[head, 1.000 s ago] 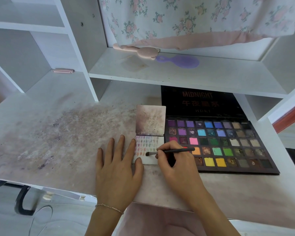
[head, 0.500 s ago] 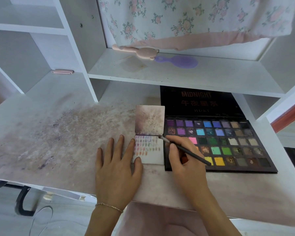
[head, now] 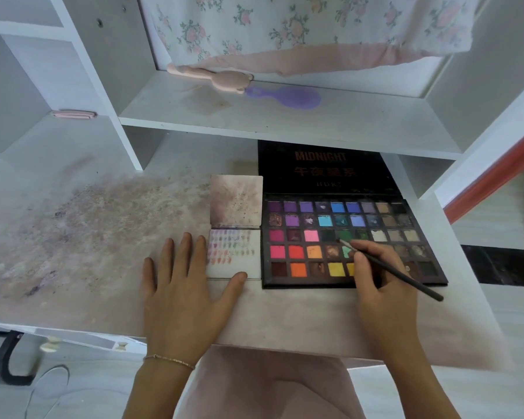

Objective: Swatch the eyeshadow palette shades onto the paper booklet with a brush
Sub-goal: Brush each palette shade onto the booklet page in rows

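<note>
We see the eyeshadow palette (head: pixel 345 237) lying open on the tabletop (head: pixel 103 237), toward its right side and near the front edge, its dark lid (head: pixel 324 167) folded back under the shelf (head: pixel 285 125). The right hand (head: pixel 384 285) rests over the palette's front right pans and pinches a thin black brush (head: pixel 394 270) between thumb and fingers; the bristle end points up and left and sits at the green pans in the middle rows, though we cannot tell whether it touches the powder. Just beside the palette's left edge lies the paper booklet (head: pixel 236 231), opened flat: the far page is smudged brownish, the near page carries rows of small coloured swatches. The left hand (head: pixel 182 294) lies flat on the tabletop near the front edge, fingers spread and straight, the thumb reaching across the booklet's near edge and the index finger along its left side. A thin bracelet (head: pixel 170 359) circles the left wrist. The tabletop to the left is stained with pinkish powder. On the shelf rest a purple hairbrush (head: pixel 288 97) and a pink brush-like object (head: pixel 215 80), touching end to end.
</note>
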Available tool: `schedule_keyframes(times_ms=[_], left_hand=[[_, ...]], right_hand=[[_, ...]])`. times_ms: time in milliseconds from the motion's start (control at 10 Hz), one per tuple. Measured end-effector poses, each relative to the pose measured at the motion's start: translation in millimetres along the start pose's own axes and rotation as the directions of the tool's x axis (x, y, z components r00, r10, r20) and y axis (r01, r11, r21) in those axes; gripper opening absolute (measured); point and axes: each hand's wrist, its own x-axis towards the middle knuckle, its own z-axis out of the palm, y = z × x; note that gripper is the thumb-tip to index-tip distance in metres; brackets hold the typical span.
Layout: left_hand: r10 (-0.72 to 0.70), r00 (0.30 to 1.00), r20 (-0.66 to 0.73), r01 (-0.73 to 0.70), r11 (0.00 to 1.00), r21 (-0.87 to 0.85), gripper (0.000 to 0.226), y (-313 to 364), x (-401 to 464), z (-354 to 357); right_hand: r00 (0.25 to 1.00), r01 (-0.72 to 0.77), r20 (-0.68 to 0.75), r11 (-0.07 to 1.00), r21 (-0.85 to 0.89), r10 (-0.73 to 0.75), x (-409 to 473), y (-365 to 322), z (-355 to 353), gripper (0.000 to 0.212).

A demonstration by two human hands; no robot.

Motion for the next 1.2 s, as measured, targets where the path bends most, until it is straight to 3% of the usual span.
schedule_keyframes(times_ms=[400, 600, 900, 1200], left_hand=[[0.02, 1.0, 0.018, -0.021, 0.999, 0.035, 0.097, 8.5, 1.8, 5.2], [0.02, 1.0, 0.007, -0.02, 0.999, 0.032, 0.096, 7.8, 1.7, 5.6], [0.019, 1.0, -0.002, -0.019, 0.999, 0.035, 0.095, 7.4, 1.3, 6.9], [0.023, 1.0, -0.007, -0.023, 0.999, 0.028, 0.095, 7.3, 0.9, 7.0]], right_hand=[[0.988, -0.106, -0.122, 0.987, -0.117, 0.092, 6.6, 19.1, -33.9, 0.033], [0.993, -0.084, -0.09, 0.987, -0.136, 0.073, 7.0, 16.8, -31.8, 0.037], [0.994, -0.072, -0.093, 0.982, -0.172, 0.056, 7.0, 21.2, -31.8, 0.02], [0.995, -0.083, -0.076, 0.979, -0.185, 0.069, 7.0, 18.8, -31.0, 0.018]])
